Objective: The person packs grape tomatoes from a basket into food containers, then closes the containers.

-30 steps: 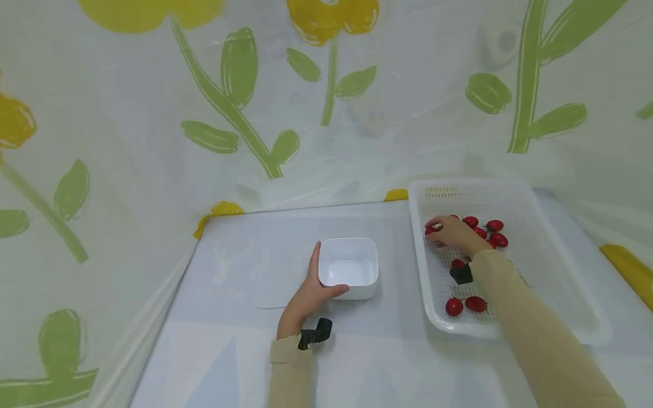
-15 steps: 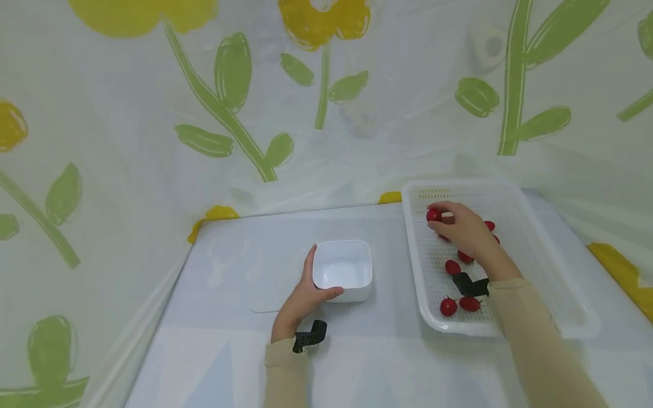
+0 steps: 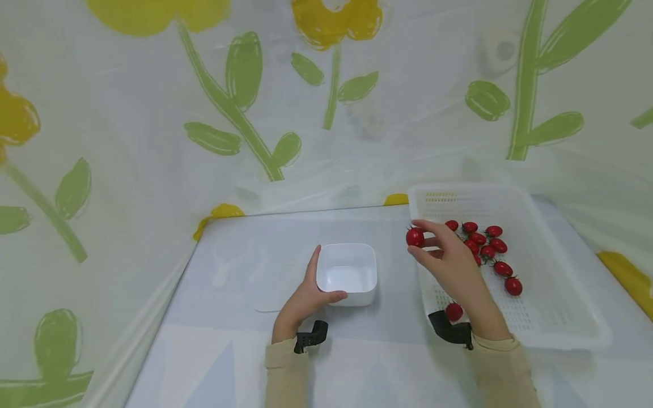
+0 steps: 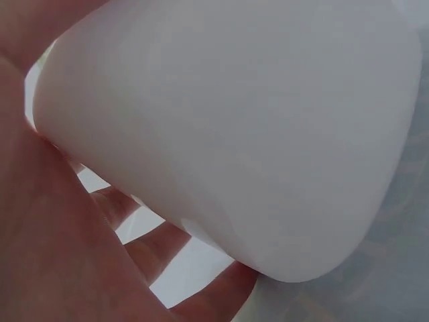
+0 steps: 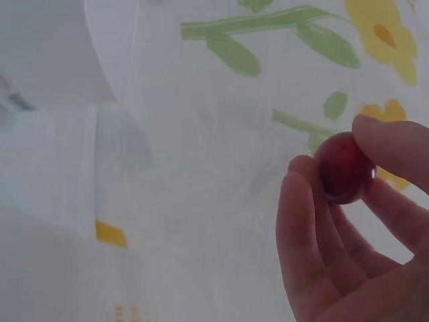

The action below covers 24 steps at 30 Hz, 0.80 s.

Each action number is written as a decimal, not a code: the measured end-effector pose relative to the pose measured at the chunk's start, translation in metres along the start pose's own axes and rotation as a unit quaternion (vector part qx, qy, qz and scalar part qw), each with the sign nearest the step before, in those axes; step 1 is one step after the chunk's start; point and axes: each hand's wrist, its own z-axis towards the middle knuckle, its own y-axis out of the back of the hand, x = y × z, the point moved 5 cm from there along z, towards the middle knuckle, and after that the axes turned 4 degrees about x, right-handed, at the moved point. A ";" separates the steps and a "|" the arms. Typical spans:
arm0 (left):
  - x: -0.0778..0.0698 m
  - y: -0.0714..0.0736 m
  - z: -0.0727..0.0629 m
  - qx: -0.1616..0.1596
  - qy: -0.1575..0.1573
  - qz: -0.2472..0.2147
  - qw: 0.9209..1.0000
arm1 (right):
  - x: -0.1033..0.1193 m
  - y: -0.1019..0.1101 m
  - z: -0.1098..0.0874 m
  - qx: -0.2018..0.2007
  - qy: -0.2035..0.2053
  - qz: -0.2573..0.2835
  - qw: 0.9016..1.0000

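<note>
A white square bowl (image 3: 352, 297) stands on the table, and my left hand (image 3: 305, 296) grips its left side, thumb along the front and fingers behind. In the left wrist view the bowl's outer wall (image 4: 234, 121) fills most of the picture. My right hand (image 3: 454, 266) pinches a red cherry tomato (image 3: 415, 237) between thumb and fingertips, over the left rim of a white plastic basket (image 3: 566, 283). The same tomato (image 5: 345, 168) shows in the right wrist view. Several more cherry tomatoes (image 3: 497, 245) lie in the basket; the right hand hides part of them.
A clear flat lid-like sheet (image 3: 270, 289) lies on the table left of the bowl. Behind the table hangs a white curtain (image 3: 408, 141) printed with flowers. Yellow patches (image 3: 227, 211) show along the table's back edge.
My right hand has lifted the cherry tomato from among the others in the basket and carried it left to the basket's rim. The left hand keeps its grip on the bowl.
</note>
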 end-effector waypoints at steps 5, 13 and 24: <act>-0.001 0.002 -0.001 0.010 -0.005 0.007 1.000 | 0.008 -0.022 -0.003 -0.016 0.017 0.033 0.999; -0.001 0.002 -0.005 0.013 -0.002 -0.010 1.000 | 0.015 -0.057 -0.008 -0.024 0.028 0.073 0.997; 0.001 0.000 -0.004 0.025 0.004 -0.033 0.999 | 0.025 -0.092 -0.011 -0.020 0.082 0.048 0.995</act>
